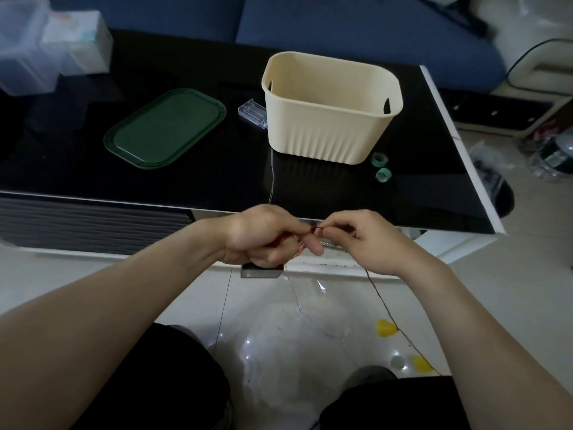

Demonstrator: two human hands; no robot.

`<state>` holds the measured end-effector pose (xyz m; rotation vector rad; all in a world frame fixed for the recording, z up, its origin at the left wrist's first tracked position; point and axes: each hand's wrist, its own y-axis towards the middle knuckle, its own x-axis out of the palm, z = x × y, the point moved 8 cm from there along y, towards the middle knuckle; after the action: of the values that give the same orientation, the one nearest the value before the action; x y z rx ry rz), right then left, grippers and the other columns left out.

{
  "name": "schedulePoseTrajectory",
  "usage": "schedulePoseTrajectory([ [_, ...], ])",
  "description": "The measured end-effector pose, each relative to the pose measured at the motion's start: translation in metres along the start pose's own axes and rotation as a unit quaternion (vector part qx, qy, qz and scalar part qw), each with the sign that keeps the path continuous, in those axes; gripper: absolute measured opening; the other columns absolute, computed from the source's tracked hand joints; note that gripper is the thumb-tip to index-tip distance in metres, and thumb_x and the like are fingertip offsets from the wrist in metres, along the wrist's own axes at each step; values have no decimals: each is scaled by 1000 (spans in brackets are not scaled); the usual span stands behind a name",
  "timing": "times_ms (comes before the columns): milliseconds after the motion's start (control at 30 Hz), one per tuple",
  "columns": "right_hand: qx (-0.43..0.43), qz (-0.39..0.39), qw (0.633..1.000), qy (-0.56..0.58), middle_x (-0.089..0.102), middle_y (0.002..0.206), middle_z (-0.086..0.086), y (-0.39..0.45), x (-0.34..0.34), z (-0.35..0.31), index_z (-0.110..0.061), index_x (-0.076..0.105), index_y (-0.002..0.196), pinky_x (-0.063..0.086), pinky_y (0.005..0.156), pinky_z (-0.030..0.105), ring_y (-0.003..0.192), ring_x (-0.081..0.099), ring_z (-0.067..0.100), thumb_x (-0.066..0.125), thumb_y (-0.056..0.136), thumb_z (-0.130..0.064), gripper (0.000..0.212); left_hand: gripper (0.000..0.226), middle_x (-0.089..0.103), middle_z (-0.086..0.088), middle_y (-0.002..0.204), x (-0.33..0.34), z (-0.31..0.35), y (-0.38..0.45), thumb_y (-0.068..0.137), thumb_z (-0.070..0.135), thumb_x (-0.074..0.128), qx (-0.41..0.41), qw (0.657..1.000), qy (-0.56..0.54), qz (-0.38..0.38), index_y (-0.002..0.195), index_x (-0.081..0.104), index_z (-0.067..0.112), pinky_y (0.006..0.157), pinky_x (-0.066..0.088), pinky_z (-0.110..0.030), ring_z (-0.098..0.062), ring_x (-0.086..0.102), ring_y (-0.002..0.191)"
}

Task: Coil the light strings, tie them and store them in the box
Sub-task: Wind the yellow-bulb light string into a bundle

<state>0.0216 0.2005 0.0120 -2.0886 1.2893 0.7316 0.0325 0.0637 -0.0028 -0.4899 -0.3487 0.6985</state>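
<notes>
Close together before the table edge, the left hand (pixel 260 234) curls around a small coil of light string (pixel 383 302) while the right hand (pixel 362 240) pinches its thin wire, and the cream box (pixel 331 110) sits upright on the black table (pixel 201 169), its inside hidden.

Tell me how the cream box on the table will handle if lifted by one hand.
The cream box looks like thin ribbed plastic, so probably light and fairly stiff. Its side cutout handles should give a firm grip. Open-topped and apparently empty, it may slide easily on the glossy black table.
</notes>
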Motion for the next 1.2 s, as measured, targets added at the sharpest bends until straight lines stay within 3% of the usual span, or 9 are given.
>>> schedulePoseTrajectory([
  [233,58,2,998,-18,68,80,-10,0,-3,18,-30,68,96,52,71,30,76,65,8,48,105,-31,22,33,27,4,36,-13,17,0,99,22,33,81,962,-258,28,67,43,17,35,9,-20,-7,19,27],
  [400,68,-15,997,-43,67,77,-6,1,5,21,-30,67,96,40,57,19,60,57,-2,47,105,-31,22,39,27,5,37,-33,17,-1,99,25,32,115,928,-337,107,60,37,21,36,8,-23,-9,18,27],
  [533,41,-26,996,-68,61,66,-3,4,16,8,-25,71,101,38,51,22,57,56,6,48,105,-30,23,32,31,4,48,-35,22,-4,99,32,36,131,918,-355,120,71,41,18,37,15,-23,-9,21,32],
  [667,8,-36,996,-82,67,82,0,3,35,-16,-15,71,101,46,65,31,71,59,7,48,105,-30,28,29,54,-4,67,-35,25,-8,98,35,38,139,914,-358,134,94,52,10,45,34,-23,-13,36,43],
  [800,-35,-48,996,-71,63,70,-6,-3,49,-37,-18,69,95,45,59,26,63,58,7,49,104,-32,26,52,69,-27,107,-25,28,-10,100,40,38,138,904,-391,105,115,46,-9,79,56,-34,-30,70,84],
  [900,-48,-49,996,-64,52,62,-7,-6,53,-45,-27,54,76,36,53,27,57,51,11,49,103,-30,27,73,56,-38,126,-21,25,-6,98,53,35,120,893,-430,50,115,44,-17,109,42,-50,-46,59,118],
  [1000,-67,-41,996,-49,57,72,-5,-7,52,-50,-28,53,79,42,59,33,64,54,14,46,102,-20,26,83,53,-37,131,-20,19,-2,95,61,33,100,912,-395,38,139,34,-10,111,37,-57,-48,56,120],
  [1133,-126,-9,991,-54,62,86,-13,-7,47,-55,-20,66,90,49,70,30,79,56,5,48,103,-20,23,88,50,-36,135,-9,11,2,95,66,28,49,943,-330,14,143,35,-7,109,39,-54,-46,56,122],
  [1200,-159,8,985,-61,61,86,-15,-9,45,-58,-18,69,86,50,72,29,83,56,3,52,99,-19,22,95,47,-36,138,-3,7,4,94,69,28,32,946,-321,-25,151,18,-7,112,36,-54,-46,54,124],
])
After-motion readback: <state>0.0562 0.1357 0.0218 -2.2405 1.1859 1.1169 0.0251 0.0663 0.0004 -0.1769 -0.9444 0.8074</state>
